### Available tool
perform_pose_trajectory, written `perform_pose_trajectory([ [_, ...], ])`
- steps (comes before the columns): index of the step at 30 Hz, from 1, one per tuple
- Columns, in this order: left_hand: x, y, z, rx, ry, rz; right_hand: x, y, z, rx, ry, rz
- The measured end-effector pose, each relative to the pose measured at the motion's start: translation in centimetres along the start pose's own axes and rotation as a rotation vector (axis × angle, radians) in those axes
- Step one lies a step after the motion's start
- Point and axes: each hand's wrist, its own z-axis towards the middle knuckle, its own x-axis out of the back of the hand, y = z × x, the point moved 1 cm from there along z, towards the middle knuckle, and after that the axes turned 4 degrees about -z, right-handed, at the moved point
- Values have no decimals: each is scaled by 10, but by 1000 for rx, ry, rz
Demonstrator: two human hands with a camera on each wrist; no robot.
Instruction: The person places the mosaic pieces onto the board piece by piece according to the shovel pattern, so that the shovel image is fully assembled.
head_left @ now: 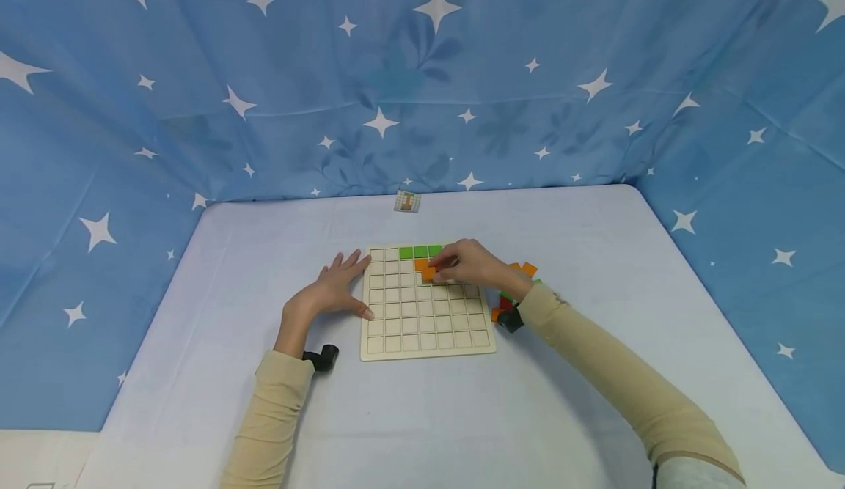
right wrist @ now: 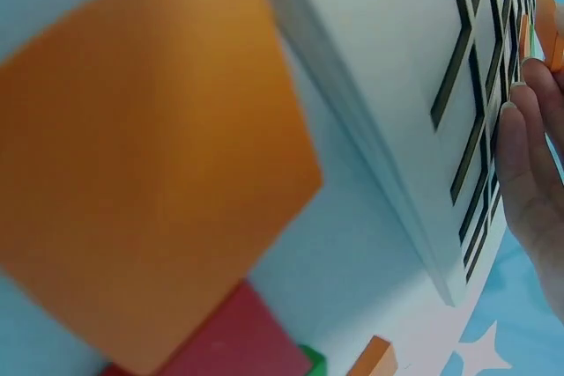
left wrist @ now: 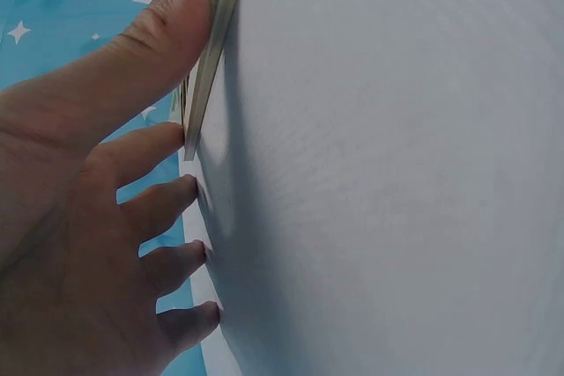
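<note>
A pale wooden grid board [head_left: 409,328] lies on the white table. Green square tiles [head_left: 420,251] fill several cells of its far row, and an orange tile [head_left: 421,263] sits just below them. Between thumb and fingers my right hand [head_left: 470,263] pinches another orange tile [head_left: 428,274], over the upper middle of the board; the right wrist view shows this held tile [right wrist: 548,28] at its right edge. My left hand [head_left: 333,289] is spread at the board's left side, its thumb and fingertip touching the edge. The right hand hides part of the upper right cells.
Loose orange, red and green tiles lie right of the board, partly under the right wrist; a large orange tile [right wrist: 159,147] and a red tile [right wrist: 238,341] appear close up. A small patterned card [head_left: 407,201] lies near the back edge. A blue star-printed curtain [head_left: 422,108] surrounds the table.
</note>
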Motion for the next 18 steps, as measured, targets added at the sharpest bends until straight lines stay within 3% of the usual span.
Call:
perform_pose_trajectory([
  [18, 0, -1, 1, 5, -4, -1, -8, -7, 10, 101, 9, -166],
])
